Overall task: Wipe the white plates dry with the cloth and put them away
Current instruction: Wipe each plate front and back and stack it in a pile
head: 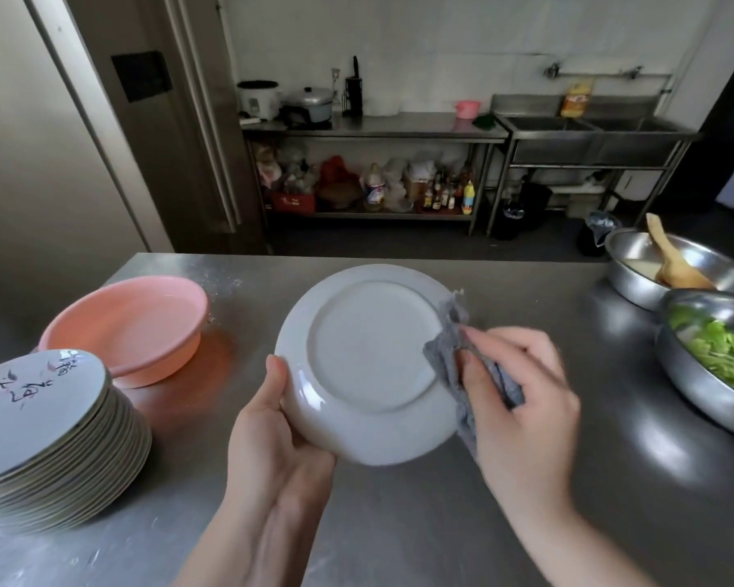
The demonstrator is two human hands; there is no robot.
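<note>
left grip [272,421] curled round plate [365,366] rim | right grip [522,396] pinches cloth [450,353] against plate

Dim room, soft glare on the steel table [399,523], perhaps slight motion blur, wide-angle bending at edges.

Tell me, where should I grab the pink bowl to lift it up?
Probably grip the pink bowl by its wide rim with both hands, one on each side, from above. It sits upright and open on the steel table, and its rim flares outward, giving fingers an edge.
</note>
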